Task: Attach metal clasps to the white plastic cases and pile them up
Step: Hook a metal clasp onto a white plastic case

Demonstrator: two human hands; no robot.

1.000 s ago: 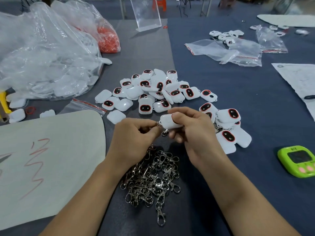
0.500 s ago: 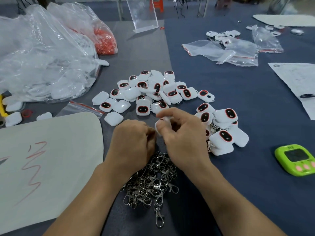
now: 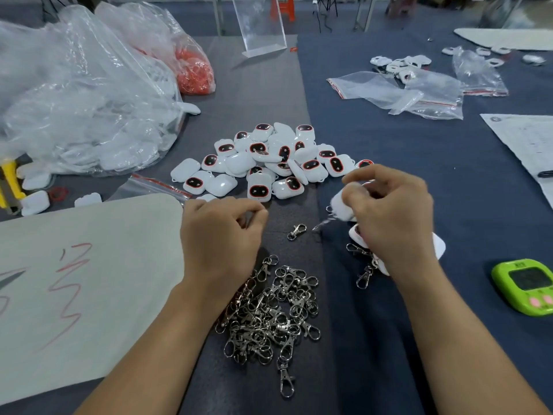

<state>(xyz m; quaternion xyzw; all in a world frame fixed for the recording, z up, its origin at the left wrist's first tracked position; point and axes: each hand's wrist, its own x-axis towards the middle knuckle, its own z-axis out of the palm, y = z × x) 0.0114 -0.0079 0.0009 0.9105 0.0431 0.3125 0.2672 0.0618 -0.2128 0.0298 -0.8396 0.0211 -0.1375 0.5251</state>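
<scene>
The desk (image 3: 374,354) is arranged around the clasp pile (image 3: 269,313), which is sat nearest the front edge. The heap of cases (image 3: 269,160) is spread right behind it, with one loose clasp (image 3: 296,231) left in between. A paper sheet (image 3: 89,280) is laid to the pile's left, and a plastic bag (image 3: 74,100) is dumped behind-left of it. Just behind-right of the pile, a single case (image 3: 341,205) is gripped in the right hand (image 3: 392,217) above a few clasped cases (image 3: 438,245). The timer (image 3: 526,286) is set well off right, smaller bags (image 3: 419,91) far behind-right.
</scene>
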